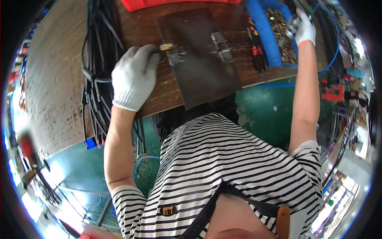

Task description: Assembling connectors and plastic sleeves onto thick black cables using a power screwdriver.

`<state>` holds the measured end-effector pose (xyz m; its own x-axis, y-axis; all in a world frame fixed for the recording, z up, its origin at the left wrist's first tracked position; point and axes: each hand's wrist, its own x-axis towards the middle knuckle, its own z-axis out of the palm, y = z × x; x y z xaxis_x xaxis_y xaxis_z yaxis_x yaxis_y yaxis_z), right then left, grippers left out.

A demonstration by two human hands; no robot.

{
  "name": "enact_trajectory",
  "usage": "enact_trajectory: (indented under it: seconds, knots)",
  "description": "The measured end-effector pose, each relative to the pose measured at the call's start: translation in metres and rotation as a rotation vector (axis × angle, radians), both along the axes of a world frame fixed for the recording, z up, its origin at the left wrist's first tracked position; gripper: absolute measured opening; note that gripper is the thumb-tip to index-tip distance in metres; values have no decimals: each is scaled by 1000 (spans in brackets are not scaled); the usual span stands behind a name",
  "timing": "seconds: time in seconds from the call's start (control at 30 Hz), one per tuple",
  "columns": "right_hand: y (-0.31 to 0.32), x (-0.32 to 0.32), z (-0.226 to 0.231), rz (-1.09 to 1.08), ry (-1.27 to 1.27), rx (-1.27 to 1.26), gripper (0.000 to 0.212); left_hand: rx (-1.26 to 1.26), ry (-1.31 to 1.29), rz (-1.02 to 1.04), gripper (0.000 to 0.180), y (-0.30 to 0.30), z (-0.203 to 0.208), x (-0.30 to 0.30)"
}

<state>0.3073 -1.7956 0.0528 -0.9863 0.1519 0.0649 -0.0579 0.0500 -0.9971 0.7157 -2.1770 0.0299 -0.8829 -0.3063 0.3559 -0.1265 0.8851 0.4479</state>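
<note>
My left hand, in a white knitted glove with darkened fingertips, is above the table's near edge, fingers curled together. A small brass-coloured piece shows at its fingertips, by the dark mat. Silvery metal clips or fixtures sit on the mat's left, and more metal fixtures on its right. At the far right my right hand, also gloved, is closed round a silver metal tool over a blue bin. Many small brass-coloured parts fill that bin.
A thick bundle of black cables lies left of my left hand, its ends hanging over the edge. Red-handled pliers lie beside the bin. A red tray stands at the back. A blue hose curves round the right side.
</note>
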Motion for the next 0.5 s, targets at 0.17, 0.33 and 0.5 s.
enact_trajectory:
  seconds: [0.17,0.33,0.5]
  knots:
    - [22,-4,-27,22,-126,614,63,176,13,-72,20,12,15,1]
    - [-11,25,3,-253,212,1515,76,221,8,-90,20,17,26,4]
    - [-119,172,28,555,337,417,31,191,6,-91,20,24,30,3]
